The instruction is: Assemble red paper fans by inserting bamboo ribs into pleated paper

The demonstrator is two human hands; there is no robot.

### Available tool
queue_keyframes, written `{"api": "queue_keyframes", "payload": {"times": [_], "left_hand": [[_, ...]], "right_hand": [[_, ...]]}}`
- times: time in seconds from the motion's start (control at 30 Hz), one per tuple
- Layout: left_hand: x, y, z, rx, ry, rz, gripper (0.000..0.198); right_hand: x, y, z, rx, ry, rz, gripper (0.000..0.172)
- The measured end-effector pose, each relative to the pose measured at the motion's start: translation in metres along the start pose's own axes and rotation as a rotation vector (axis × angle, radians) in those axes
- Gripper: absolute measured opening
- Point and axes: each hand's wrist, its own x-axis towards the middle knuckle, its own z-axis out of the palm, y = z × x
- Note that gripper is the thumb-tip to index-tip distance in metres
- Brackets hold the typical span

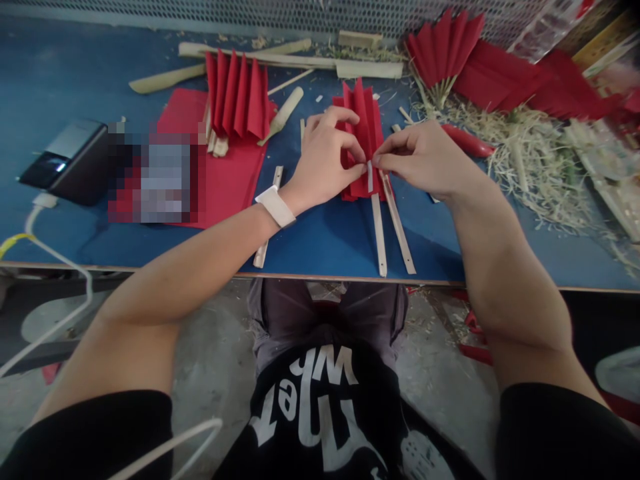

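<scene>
Both hands met over the pleated red paper (364,103). Right hand (425,157): thumb and finger pinched together on the upper end of a small white strip (370,179). Left hand (327,153): curled, thumb and forefinger almost meeting; what they gripped could not be told. This paper lay at 12 o'clock on the blue bench (320,250), two wooden sticks (379,233) reaching out toward 5 and 6. It looked light, crisp and easily creased, best held along its folds; the sticks seemed stiff. From there, another folded paper (237,97) sat between 9 and 10, an open fan (445,50) at 1, shavings (530,157) at 3, metal mesh (280,15) at 12, grey floor (210,380) toward 7.
</scene>
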Motion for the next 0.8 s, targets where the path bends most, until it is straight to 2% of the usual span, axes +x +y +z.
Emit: {"api": "queue_keyframes", "payload": {"times": [0.17, 0.43, 0.63, 0.8], "left_hand": [[0.0, -0.003, 0.001, -0.035, -0.022, 0.001, 0.008], [-0.003, 0.013, -0.006, 0.018, -0.014, -0.016, 0.007], [-0.002, 0.013, -0.003, 0.017, -0.029, -0.005, 0.008], [-0.002, 0.011, 0.001, 0.042, 0.002, -0.018, 0.008]], "right_hand": [[0.0, 0.002, 0.0, -0.008, 0.0, 0.006, 0.021], [0.003, 0.01, 0.001, -0.006, -0.002, -0.047, 0.019], [0.003, 0.009, 0.001, -0.033, 0.005, -0.046, 0.023], [0.004, 0.015, 0.0, -0.022, -0.008, -0.074, 0.012]]}}
